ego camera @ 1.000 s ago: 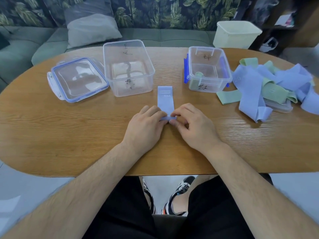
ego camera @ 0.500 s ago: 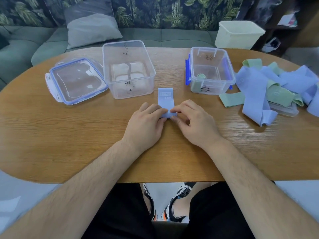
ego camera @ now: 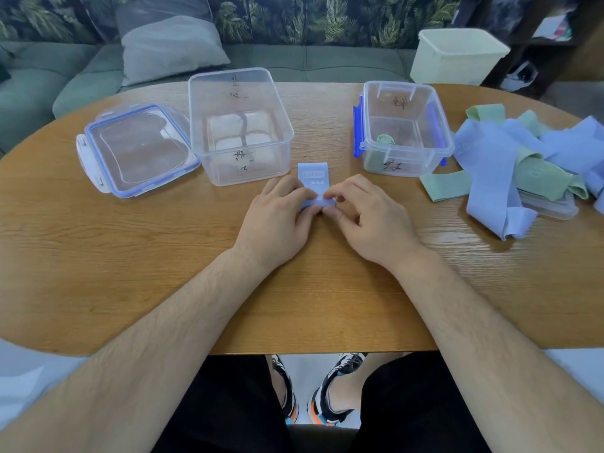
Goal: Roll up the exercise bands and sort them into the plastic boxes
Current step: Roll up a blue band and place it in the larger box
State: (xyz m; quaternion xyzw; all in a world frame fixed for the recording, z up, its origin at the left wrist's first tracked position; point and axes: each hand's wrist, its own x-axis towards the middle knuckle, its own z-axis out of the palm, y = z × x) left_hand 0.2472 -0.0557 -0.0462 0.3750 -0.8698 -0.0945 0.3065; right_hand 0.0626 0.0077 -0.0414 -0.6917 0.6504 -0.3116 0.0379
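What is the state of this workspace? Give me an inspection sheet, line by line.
Surface: oval wooden table, grain visible.
Job's things: blue band partly rolled at centre; large clear box open, no band seen inside; small clear box open, holding a rolled green band; pile of loose bands, blue and green, at the right.
Clutter: loose lid left of the large clear box.
Grips: left hand and right hand both pinch the blue band's rolled end.
Cables: nothing seen.
Surroundings: sofa with a cushion behind the table; cream tub beyond its far right edge.
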